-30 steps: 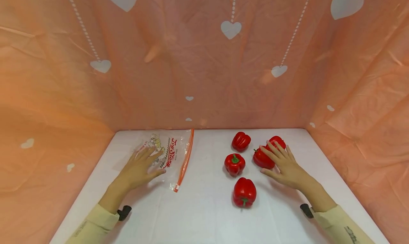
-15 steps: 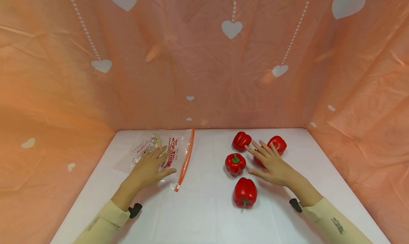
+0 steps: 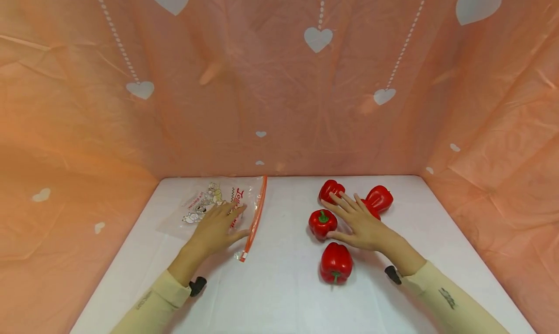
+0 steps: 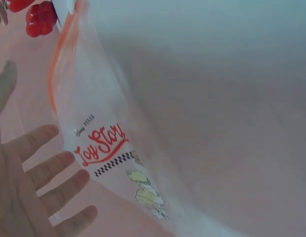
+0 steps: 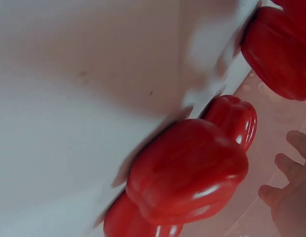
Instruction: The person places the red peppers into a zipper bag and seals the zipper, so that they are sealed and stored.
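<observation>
A clear zip bag (image 3: 201,210) with Toy Story print and an orange zip edge (image 3: 258,212) lies flat on the left. Over its zip side is my left hand (image 3: 215,231), fingers spread, holding nothing. Several red bell peppers stand on the right: one at the back (image 3: 328,191), one with its green stem up (image 3: 321,225), one nearest me (image 3: 336,263). My right hand (image 3: 363,227) is spread above them, grasping none, and partly covers another pepper (image 3: 371,208) beside the back-right one (image 3: 382,198). In the right wrist view a pepper (image 5: 187,173) looms large beside the fingers.
A white table (image 3: 279,295) carries everything. Orange sheeting (image 3: 284,106) with white hearts walls off its back and both sides. Each wrist wears a small black device, the left one (image 3: 198,286) and the right one (image 3: 392,275).
My left hand has drifted right across the bag toward its zip edge. My right hand has slid left over the peppers, uncovering the back-right one. Bag and peppers stay put.
</observation>
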Available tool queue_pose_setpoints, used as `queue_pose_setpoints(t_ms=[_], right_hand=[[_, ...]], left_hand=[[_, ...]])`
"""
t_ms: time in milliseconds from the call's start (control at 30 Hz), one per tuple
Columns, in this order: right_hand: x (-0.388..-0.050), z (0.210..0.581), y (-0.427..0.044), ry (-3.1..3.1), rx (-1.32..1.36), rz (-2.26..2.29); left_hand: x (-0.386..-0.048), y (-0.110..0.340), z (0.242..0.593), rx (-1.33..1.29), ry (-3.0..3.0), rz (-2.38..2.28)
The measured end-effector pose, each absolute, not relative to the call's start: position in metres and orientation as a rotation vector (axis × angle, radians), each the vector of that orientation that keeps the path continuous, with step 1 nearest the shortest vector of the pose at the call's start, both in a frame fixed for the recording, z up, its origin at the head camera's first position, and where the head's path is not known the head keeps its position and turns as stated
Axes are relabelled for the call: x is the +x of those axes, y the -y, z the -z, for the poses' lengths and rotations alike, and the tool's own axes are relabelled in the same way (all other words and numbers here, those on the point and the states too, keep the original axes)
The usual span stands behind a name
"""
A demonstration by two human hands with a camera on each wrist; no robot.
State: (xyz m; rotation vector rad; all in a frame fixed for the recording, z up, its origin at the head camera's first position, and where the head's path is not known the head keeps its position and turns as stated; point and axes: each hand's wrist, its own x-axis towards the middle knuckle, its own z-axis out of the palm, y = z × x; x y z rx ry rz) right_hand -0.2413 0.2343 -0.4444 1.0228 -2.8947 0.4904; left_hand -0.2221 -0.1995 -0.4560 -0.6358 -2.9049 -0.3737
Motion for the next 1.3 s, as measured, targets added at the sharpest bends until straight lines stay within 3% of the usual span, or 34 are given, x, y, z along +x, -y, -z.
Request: queue_pose_setpoints(t_ms=[1300], right_hand=[[-0.251, 0.446, -0.214, 3.004, 1.127, -0.497]], left_hand=[[-0.227, 0.168, 0.466, -0.548, 2.873, 0.278]])
